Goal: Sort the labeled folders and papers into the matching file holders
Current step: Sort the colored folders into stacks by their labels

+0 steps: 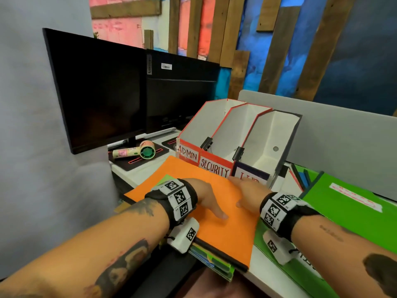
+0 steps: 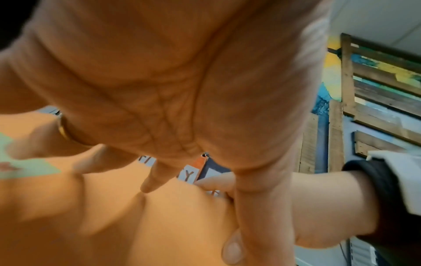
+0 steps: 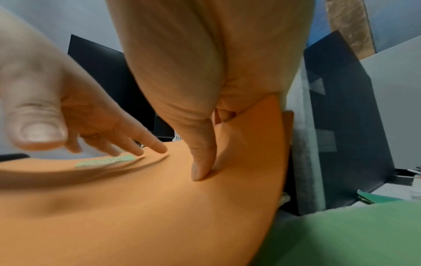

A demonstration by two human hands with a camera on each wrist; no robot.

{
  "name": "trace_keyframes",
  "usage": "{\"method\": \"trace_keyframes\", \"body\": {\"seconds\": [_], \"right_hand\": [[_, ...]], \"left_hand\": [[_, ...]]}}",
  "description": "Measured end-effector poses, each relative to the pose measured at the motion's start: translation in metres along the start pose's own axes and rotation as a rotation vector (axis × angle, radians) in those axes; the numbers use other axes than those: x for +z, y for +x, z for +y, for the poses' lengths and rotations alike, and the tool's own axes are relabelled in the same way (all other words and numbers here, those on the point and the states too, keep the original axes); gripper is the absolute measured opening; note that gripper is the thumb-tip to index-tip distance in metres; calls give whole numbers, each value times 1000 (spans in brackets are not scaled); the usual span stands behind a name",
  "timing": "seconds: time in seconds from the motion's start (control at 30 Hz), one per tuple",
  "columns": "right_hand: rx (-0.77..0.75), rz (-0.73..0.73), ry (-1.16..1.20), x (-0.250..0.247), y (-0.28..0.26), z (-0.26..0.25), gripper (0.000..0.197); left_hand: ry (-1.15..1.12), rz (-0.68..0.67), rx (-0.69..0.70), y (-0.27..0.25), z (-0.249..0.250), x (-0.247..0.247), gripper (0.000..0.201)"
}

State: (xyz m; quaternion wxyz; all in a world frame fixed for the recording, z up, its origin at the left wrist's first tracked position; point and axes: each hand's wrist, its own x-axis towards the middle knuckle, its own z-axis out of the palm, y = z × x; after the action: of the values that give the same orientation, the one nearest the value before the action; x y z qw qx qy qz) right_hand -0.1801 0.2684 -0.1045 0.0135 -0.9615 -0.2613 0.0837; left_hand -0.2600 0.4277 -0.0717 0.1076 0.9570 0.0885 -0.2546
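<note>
Orange folder (image 1: 223, 214): left hand (image 1: 206, 196) flat on it; right hand (image 1: 251, 193) grip pinching its edge.

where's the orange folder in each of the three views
Head: orange folder at centre bottom, under both hands.
Left wrist: orange folder fills the lower left, below the palm.
Right wrist: orange folder spans the lower half.
Shared landmark: its pale green label.

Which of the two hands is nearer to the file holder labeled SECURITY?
The right hand. Its fingertips reach the orange folder's far edge, just in front of the SECURITY holder. The left hand lies further back on the folder.
</note>
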Motion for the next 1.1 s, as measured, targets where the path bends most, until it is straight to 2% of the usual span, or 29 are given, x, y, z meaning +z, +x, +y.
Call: {"method": "trace_keyframes", "body": {"seconds": [0.1, 0.17, 0.23, 0.3, 0.4, 0.47, 0.57, 0.7, 0.83, 0.9, 0.93, 1.0, 1.1], "right_hand": [[-31, 125, -104, 8, -9, -14, 91], [-94, 160, -83, 13, -18, -28, 86], [-159, 20, 39, 16, -29, -44, 76], [-213, -182, 110, 22, -41, -57, 70], [-238, -358, 116, 31, -62, -66, 87], [-197, -373, 110, 40, -75, -66, 98], [-200, -295, 100, 54, -85, -66, 95], [-266, -177, 153, 62, -92, -62, 71], [-280, -60, 387, 57, -108, -28, 79], [-259, -36, 497, 50, -124, -2, 71], [-236, -18, 531, 50, -132, 14, 65], [-69, 16, 571, 50, -153, 46, 62], [210, -45, 440, 54, -188, 90, 77]], "left_hand": [[5, -52, -45, 3, 2, 0, 102], [38, -77, -21, 3, 0, -3, 77], [86, -65, 22, 1, -2, -10, 40], [174, -24, 52, 0, -2, -17, 28], [188, 36, 40, -1, -1, -22, 38], [176, 15, 71, 6, 3, -20, 46], [169, -21, 121, 10, 24, -13, 48], [53, 35, 205, 3, 62, -9, 42], [-116, 36, 324, 7, 94, -3, 38], [-138, 30, 410, 5, 109, 2, 38], [-107, 20, 457, 2, 117, 5, 39], [10, -16, 549, -10, 132, 13, 42], [250, -77, 616, -23, 155, 31, 56]]}}
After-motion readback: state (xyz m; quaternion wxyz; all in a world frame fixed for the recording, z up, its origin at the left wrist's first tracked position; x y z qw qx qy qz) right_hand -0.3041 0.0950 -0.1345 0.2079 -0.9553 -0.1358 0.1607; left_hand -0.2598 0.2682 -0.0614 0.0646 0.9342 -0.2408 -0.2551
